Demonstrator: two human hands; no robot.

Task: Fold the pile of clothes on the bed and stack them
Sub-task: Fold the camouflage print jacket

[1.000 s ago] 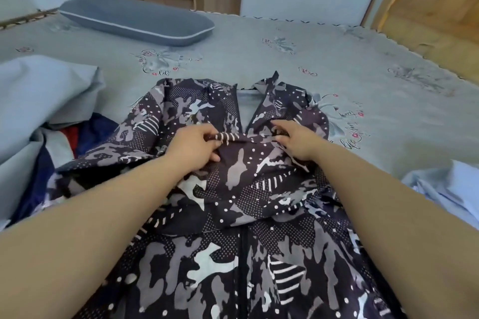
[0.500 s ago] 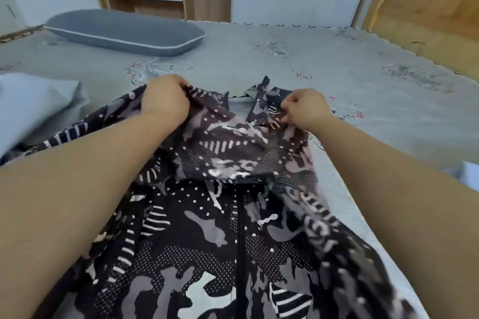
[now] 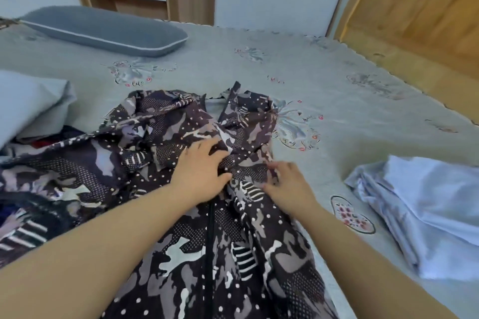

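A dark camouflage-patterned jacket (image 3: 181, 254) with white dots and stripes lies spread on the grey bed (image 3: 259, 72), its black zip running toward me. My left hand (image 3: 201, 172) rests flat on the bunched fabric near the jacket's chest, fingers spread. My right hand (image 3: 287, 184) lies beside it, to the right of the zip, fingers pressing the cloth; it is blurred. At the right sits a light blue garment (image 3: 425, 210), loosely folded. A heap of other clothes (image 3: 33, 109), grey on top with dark blue and red beneath, lies at the left.
A grey pillow (image 3: 103, 30) lies at the far left of the bed. White drawers and a cupboard stand behind the bed. The wooden bed frame (image 3: 414, 33) runs along the right side. The bedspread has embroidered flower patches.
Both hands had lifted the jacket's upper part toward the collar half a second ago. Now they have come back down and toward me, resting on the bunched fabric near the zip.
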